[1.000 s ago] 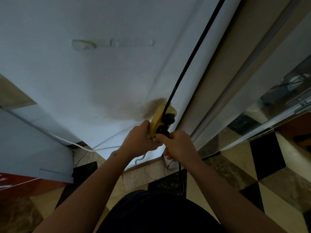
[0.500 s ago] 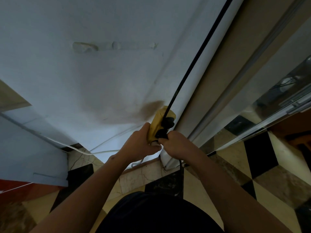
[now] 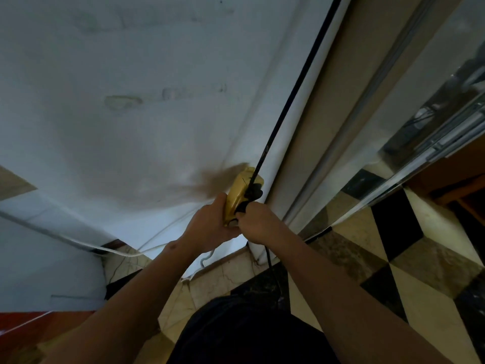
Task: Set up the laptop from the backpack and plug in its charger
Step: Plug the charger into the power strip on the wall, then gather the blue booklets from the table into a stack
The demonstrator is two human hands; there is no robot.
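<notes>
- Far out at nine o'clock, a thin white cable (image 3: 78,244) trails along the foot of the pale wall (image 3: 118,140); it plays no part here.
- Near centre, the left hand (image 3: 210,224) wraps its fingers round the lower end of the yellow socket block (image 3: 236,198), bracing it against the wall.
- Just to its three o'clock side, the right hand (image 3: 256,222) is clenched on the black charger plug (image 3: 242,206), right at the block's face.
- Whether the pins are fully home, I cannot tell; fingers hide the joint.
- At twelve o'clock from the block, a black cord (image 3: 294,101) runs straight up, its own plug (image 3: 256,193) in the upper socket.
- The way to do this well, I'd say: hold the block dead steady, push square to its face, not at an angle.
- Risk: jostling that upper plug loose.
- Laptop and backpack: out of view.
</notes>
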